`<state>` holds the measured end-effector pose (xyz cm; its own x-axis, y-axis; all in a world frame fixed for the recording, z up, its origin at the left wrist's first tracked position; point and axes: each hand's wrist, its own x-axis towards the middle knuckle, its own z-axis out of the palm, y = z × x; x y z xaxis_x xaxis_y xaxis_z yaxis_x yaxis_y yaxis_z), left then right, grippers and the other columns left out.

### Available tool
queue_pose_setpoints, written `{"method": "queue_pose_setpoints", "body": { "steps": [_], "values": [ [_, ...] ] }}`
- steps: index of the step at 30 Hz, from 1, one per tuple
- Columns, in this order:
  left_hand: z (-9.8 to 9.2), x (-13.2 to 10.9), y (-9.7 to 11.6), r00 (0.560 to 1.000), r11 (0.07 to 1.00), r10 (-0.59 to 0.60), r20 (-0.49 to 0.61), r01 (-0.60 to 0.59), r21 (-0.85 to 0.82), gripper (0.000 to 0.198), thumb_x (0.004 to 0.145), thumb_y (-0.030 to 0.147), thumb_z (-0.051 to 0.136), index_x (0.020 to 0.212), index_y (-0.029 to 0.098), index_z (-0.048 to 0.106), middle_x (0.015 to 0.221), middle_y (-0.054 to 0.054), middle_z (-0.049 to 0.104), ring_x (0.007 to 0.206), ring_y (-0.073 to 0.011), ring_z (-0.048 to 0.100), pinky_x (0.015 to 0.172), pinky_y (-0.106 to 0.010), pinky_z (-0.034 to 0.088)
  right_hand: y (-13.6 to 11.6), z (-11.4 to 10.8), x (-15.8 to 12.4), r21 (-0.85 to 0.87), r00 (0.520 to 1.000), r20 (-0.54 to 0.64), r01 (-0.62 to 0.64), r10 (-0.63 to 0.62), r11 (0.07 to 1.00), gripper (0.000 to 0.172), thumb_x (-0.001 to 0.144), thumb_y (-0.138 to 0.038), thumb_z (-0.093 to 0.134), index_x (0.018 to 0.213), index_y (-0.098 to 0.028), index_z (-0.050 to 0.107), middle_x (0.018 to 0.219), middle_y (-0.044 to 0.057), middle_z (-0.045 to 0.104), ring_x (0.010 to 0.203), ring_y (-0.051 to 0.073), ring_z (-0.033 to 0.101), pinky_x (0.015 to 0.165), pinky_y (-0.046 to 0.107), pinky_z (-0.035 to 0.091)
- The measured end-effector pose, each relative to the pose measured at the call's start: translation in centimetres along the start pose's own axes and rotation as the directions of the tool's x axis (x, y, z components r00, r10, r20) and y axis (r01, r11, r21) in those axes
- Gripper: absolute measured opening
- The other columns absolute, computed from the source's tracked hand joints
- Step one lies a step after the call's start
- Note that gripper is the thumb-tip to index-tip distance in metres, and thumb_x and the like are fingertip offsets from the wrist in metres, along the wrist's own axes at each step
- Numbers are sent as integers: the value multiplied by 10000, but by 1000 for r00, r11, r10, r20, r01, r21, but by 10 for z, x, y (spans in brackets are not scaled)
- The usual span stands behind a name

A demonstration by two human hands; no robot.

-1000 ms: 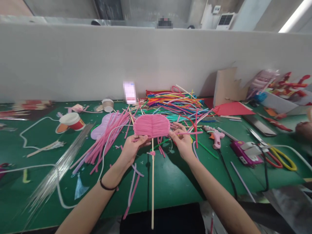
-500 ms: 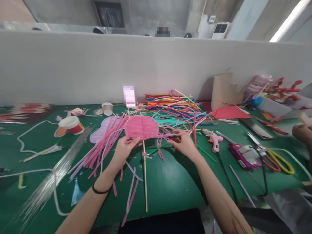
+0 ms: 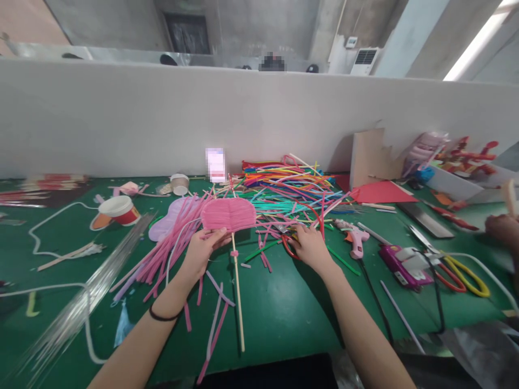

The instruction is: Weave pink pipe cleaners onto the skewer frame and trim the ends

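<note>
My left hand (image 3: 200,251) pinches the lower left edge of a pink fan (image 3: 229,214) made of pipe cleaners, and the fan's thin wooden stick (image 3: 238,302) slopes down toward me over the green table (image 3: 284,308). My right hand (image 3: 312,246) is off the fan. It rests on the table to the right, with its fingers curled over the red loop handle of what look like scissors (image 3: 288,249). Just behind that hand lies a heap of many-coloured pipe cleaners (image 3: 292,181).
Loose pink pipe cleaners (image 3: 162,254) and a bundle of thin wires (image 3: 81,302) lie to the left, near a paper cup (image 3: 117,210). To the right lie a pink glue gun (image 3: 354,237), a purple tool (image 3: 399,259) and yellow-handled scissors (image 3: 470,270). Another person's hand (image 3: 500,227) shows at the right edge.
My right hand has let go of the fan's right edge and dropped to the red handle on the table. The fan, now in my left hand only, has shifted left.
</note>
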<state>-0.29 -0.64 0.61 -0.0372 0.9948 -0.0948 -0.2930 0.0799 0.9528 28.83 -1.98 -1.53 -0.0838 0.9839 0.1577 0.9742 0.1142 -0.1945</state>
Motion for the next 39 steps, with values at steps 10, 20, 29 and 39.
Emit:
{"method": "queue_pose_setpoints", "body": {
  "steps": [10,20,29,39],
  "values": [
    [-3,2,3,998,992,50,-33,-54,-117,209,609,281,841,715,146,722,760,-50,748,816,-210,716,878,-363,560,-21,-1,5,850,989,-128,69,77,522,471,781,-390,652,1195,-196,538,742,-21,571,635,153,554,617,295,486],
    [-4,0,7,999,982,44,-8,-45,-183,163,642,265,793,715,142,714,745,-58,748,837,-227,718,875,-366,563,-41,5,2,963,988,-37,-5,149,270,470,607,-365,819,944,-227,523,797,-13,667,720,180,660,684,327,546],
    [-6,-1,8,999,969,27,-23,-32,-247,118,639,258,770,662,166,699,735,-38,747,866,-233,717,877,-350,562,-44,-7,2,992,963,-91,65,254,111,412,705,-477,738,940,-215,521,836,31,689,745,193,673,677,337,556],
    [-4,-2,12,997,956,-28,-69,6,-292,83,695,190,683,616,174,702,674,-22,732,798,-190,717,813,-287,589,-42,-14,1,988,901,-46,104,431,-112,305,751,-408,714,942,-215,574,650,-54,586,443,81,490,439,222,416]
  ]
}}
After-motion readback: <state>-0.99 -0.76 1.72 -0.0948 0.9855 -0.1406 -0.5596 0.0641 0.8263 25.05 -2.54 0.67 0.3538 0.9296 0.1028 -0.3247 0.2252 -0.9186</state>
